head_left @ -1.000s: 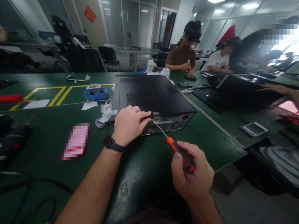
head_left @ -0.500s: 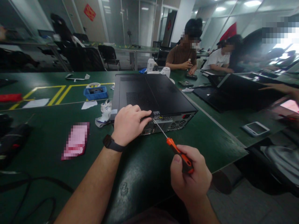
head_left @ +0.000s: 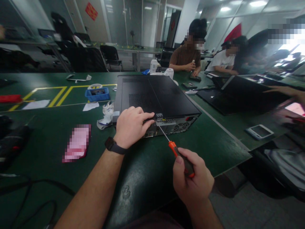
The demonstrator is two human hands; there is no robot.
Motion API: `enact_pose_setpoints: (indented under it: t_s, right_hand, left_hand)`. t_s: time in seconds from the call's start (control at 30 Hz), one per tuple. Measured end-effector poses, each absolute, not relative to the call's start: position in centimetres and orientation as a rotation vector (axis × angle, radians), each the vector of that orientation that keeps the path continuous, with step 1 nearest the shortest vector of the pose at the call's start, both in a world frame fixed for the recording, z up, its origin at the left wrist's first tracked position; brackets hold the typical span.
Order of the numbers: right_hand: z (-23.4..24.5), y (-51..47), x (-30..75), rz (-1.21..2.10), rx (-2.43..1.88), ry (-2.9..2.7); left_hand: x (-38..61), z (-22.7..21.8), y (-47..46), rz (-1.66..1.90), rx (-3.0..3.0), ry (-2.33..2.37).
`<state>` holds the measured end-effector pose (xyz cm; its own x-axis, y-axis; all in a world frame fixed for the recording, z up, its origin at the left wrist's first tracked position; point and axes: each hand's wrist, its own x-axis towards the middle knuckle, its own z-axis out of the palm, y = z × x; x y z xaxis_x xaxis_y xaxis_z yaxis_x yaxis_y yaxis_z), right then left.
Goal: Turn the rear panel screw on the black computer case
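Table (head_left: 214, 140) edge cuts diagonally just right of my right hand (head_left: 193, 181), with floor beyond it, so that side offers little room; to the left I see open green surface out to a pink blurred patch (head_left: 77, 143). The computer case (head_left: 154, 98) lies flat on the table ahead of me, its rear panel facing me and set well back from the near edge. My left hand (head_left: 131, 127) rests palm-down on the case's near top corner, fingers curled over the rim, forefinger stretched toward the screwdriver tip; a dark watch (head_left: 114, 146) sits on that wrist. My right hand is clamped in a fist around the orange-and-black screwdriver (head_left: 175, 151), whose thin shaft slants up and left to meet the rear panel just beside my left forefinger. I count one case, one screwdriver, one blue tray (head_left: 97, 94) and one crumpled white cloth (head_left: 106, 116) left of the case. Two other people (head_left: 188, 54) sit at the far side
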<state>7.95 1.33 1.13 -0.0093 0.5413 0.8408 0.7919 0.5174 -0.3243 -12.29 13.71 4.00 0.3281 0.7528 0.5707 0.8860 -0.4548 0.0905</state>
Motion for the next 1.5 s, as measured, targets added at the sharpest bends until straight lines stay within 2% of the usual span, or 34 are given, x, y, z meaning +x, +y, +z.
enact_pose_setpoints:
  t_s: [0.47,0.67,1.37,1.5]
  right_hand:
    - [0.79,1.18,7.95,-0.326,-1.202,-1.616]
    - [0.67,1.0,8.06,-0.233,-1.192,-1.64]
    - [0.55,1.13,8.0,-0.337,-1.176,-1.641]
    - [0.17,0.96,8.23,-0.258,-1.241,-1.63]
  left_hand:
    - [-12.35,3.94,13.8,-0.816,-2.359,-1.483]
    - [-12.38,3.94,13.77,-0.821,-2.357,-1.479]
    - [-12.35,4.04,13.77,-0.8,-2.368,-1.507]
    - [-12.3,4.05,13.72,-0.814,-2.364,-1.5]
